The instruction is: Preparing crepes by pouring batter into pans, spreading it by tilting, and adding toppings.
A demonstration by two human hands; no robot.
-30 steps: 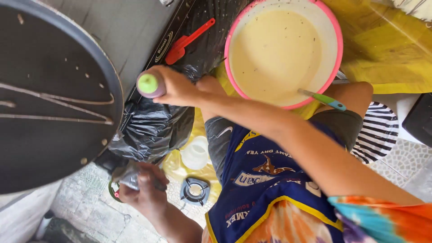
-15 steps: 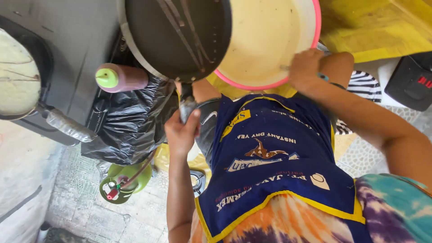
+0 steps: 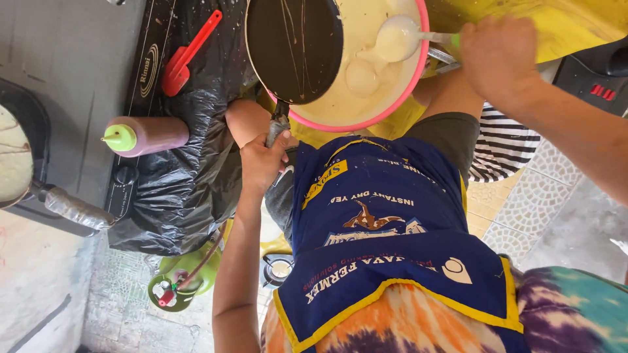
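Left hand (image 3: 261, 160) clamped on the round black pan's (image 3: 294, 49) handle; right hand (image 3: 500, 55) grips a ladle (image 3: 399, 38) over creamy batter in the pink bowl (image 3: 366, 121)

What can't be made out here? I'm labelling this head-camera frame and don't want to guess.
- Pink-rimmed round batter basin: its left part is hidden by the black frying pan; its top is cut by the frame edge.
- Pan handle: covered by the left hand.
- Ladle handle: hidden in the right hand.
- Second pan: cut by the left edge.
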